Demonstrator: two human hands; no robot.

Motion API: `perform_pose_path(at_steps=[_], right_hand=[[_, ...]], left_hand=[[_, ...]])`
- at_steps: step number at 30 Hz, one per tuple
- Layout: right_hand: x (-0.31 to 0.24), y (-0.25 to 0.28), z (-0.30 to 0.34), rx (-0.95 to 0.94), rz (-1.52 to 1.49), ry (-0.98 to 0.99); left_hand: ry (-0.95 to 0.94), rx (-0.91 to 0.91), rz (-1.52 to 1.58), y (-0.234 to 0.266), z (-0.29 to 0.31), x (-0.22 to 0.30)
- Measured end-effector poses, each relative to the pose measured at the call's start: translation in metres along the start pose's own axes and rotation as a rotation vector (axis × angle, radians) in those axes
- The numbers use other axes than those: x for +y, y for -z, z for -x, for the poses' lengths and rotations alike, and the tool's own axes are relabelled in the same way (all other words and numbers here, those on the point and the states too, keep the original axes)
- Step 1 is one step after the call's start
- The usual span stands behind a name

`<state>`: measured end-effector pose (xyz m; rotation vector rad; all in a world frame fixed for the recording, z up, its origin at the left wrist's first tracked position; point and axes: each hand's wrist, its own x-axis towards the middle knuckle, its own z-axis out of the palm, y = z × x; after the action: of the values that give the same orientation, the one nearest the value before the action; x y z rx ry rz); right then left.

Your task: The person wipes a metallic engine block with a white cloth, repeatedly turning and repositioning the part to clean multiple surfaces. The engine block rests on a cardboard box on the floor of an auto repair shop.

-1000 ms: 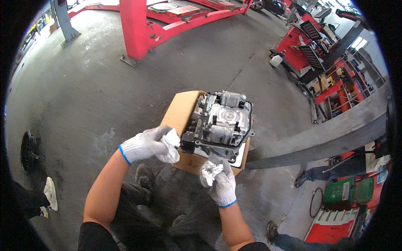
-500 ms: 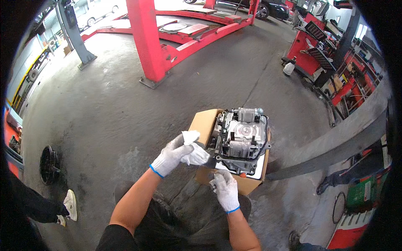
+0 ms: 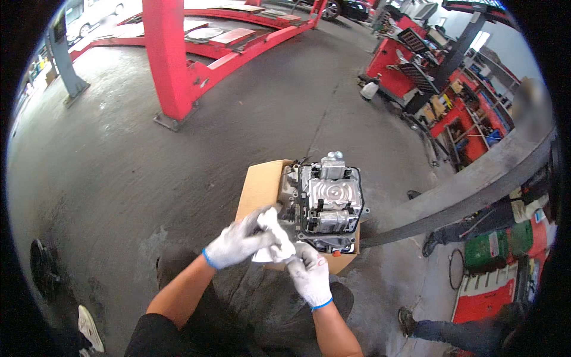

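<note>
Both gloved hands have drawn together since the earlier frames, where they sat apart at the near edge of the box; now they meet low in the centre of the frame around a crumpled white cloth [image 3: 270, 241]. Left hand [image 3: 238, 243] is curled over the cloth from the left, fingers closed on its bulk, while the right hand [image 3: 309, 275] comes up from below and pinches the cloth's lower right corner between fingertips and thumb. Just above and to the right of them, at mid-frame, the grey metal valve body unit [image 3: 326, 205] lies flat on an open cardboard box [image 3: 260, 187], which sits on the concrete floor [image 3: 119, 154]. The cloth touches or nearly touches the unit's near left edge, where dark ports and fittings show; whether it actually presses on the metal cannot be told. Judging by how things lie, the wiping looks partly done: the stamped plate on top of the unit gleams clean, yet the near left side is darker and seems still to need attention, and the cloth is bunched rather than spread on the part. A red lift post [image 3: 163, 65] stands in the upper left, and red tool carts [image 3: 416, 53] crowd the upper right.
</note>
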<state>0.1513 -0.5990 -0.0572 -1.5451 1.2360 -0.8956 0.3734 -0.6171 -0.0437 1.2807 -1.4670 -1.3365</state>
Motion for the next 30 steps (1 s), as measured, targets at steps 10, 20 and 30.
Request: perform_pose_path(at_steps=[10, 20, 30], right_hand=[[-0.023, -0.036, 0.017, -0.055, 0.237, -0.135], [-0.023, 0.096, -0.052, 0.586, 0.733, -0.085], [0.011, 0.107, -0.065, 0.675, 0.748, -0.240]], left_hand=[[0.170, -0.134, 0.377, 0.003, 0.004, -0.044], [0.043, 0.263, 0.295, 0.057, -0.127, -0.078], [-0.260, 0.325, -0.278, 0.063, -0.238, -0.078]])
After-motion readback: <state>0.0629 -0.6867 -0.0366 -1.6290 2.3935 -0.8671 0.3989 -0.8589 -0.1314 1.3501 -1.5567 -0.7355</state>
